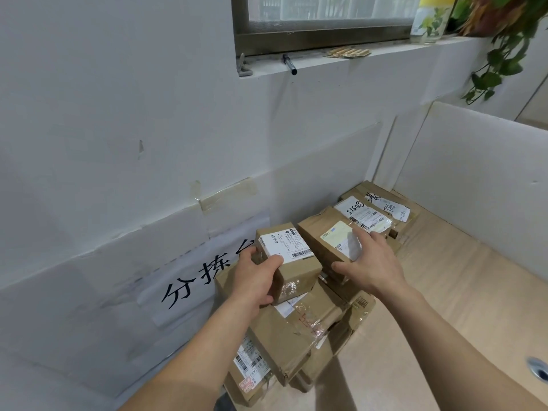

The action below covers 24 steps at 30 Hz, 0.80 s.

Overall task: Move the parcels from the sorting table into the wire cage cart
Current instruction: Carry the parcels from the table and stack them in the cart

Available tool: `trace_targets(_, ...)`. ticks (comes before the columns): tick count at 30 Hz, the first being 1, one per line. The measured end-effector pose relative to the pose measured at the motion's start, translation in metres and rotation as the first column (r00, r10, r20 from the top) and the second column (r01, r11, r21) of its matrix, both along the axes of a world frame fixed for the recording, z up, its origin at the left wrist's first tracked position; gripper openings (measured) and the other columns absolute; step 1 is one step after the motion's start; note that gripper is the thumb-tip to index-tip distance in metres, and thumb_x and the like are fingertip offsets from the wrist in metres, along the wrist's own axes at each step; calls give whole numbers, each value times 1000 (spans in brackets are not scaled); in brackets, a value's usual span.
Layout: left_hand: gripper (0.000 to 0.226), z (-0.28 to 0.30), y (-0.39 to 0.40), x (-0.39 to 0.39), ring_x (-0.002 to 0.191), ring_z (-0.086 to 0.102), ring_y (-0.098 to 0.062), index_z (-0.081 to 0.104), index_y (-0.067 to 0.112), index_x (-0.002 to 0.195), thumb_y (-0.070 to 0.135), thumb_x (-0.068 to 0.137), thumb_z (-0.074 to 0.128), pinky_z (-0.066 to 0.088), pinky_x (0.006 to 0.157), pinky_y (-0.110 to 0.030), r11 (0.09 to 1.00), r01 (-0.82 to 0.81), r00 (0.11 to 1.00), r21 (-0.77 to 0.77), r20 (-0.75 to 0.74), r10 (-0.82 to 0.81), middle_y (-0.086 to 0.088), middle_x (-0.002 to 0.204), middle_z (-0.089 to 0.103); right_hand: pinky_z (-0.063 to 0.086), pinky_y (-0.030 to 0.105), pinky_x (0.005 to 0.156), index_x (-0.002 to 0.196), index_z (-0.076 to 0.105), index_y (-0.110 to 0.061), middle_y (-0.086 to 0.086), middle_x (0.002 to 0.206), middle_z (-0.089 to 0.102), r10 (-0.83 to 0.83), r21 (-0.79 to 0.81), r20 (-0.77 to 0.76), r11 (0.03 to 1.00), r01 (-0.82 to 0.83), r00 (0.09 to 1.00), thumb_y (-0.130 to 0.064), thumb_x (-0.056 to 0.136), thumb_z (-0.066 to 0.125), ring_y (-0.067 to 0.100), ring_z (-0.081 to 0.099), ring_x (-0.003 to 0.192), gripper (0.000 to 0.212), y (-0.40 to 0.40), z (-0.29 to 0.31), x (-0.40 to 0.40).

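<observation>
Several brown cardboard parcels are stacked against the wall on the sorting table (444,292). My left hand (255,277) grips a small box with a white label (293,259) at the top of the stack, thumb on its top and fingers round its left side. My right hand (370,262) lies on a second small parcel (326,238) just to the right, fingers spread over its top label and thumb against its near side. Larger parcels (296,330) lie underneath, and more parcels (373,212) sit behind. No wire cage cart is in view.
White foam boards line the wall and the table's right side (474,179). A paper sign with large black characters (201,274) is taped to the wall. A window sill above holds a pen (290,64) and a trailing plant (501,43). A round hole (538,367) sits at the table's right edge.
</observation>
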<state>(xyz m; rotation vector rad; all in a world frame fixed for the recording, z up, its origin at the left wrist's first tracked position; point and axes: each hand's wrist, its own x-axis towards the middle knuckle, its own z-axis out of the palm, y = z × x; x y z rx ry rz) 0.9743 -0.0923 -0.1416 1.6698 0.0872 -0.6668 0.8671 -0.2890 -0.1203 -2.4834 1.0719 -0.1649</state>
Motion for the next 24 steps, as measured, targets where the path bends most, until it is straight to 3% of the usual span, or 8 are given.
trace_targets(7, 63, 2, 5, 1, 104, 68, -31, 42, 39, 139, 35, 84, 73, 62, 79, -49, 1000, 16, 1000, 15, 17, -17, -4, 124, 64, 48, 43, 98, 151, 34, -33, 6, 142, 33, -54, 114, 55, 992, 47, 997, -52, 67, 81, 30, 46, 127, 98, 5, 6, 0)
trace_targets(12, 63, 2, 19, 0, 102, 69, -30, 44, 42, 137, 38, 82, 72, 63, 76, -47, 1000, 20, 999, 23, 46, -21, -1, 122, 65, 46, 40, 93, 148, 37, -36, 3, 134, 36, -45, 139, 94, 990, 32, 995, -62, 62, 78, 26, 47, 123, 99, 29, 16, -15)
trace_targets(17, 68, 6, 33, -3, 97, 71, -31, 51, 40, 132, 45, 67, 70, 59, 63, -39, 999, 51, 999, 18, 20, -51, 0, 118, 68, 39, 40, 100, 152, 39, -28, 9, 141, 43, -39, 214, 166, 977, 3, 985, -63, 81, 68, 27, 43, 132, 84, 49, 19, -29)
trace_targets(20, 57, 8, 39, -5, 97, 71, -31, 53, 38, 131, 38, 77, 70, 53, 53, -32, 995, 96, 995, 26, 10, -96, -3, 115, 70, 42, 43, 105, 146, 51, -16, 8, 140, 56, -156, 348, 250, 935, 61, 956, -57, 90, 62, 26, 50, 130, 70, 46, 8, -29)
trace_targets(22, 48, 7, 43, -4, 97, 69, -30, 54, 36, 132, 33, 86, 67, 50, 48, -28, 994, 111, 994, 20, -4, -111, -6, 115, 70, 48, 45, 100, 129, 66, -15, 7, 127, 66, -296, 499, 300, 859, 115, 907, -51, 93, 62, 25, 60, 116, 52, 42, 2, -26)
trace_targets(24, 43, 6, 46, -2, 95, 68, -30, 56, 36, 130, 31, 88, 65, 54, 52, -30, 992, 127, 992, 10, -17, -127, -6, 114, 70, 49, 36, 74, 88, 74, -17, 6, 95, 71, -411, 661, 321, 742, 109, 853, -41, 94, 63, 22, 61, 83, 27, 39, 1, -25)
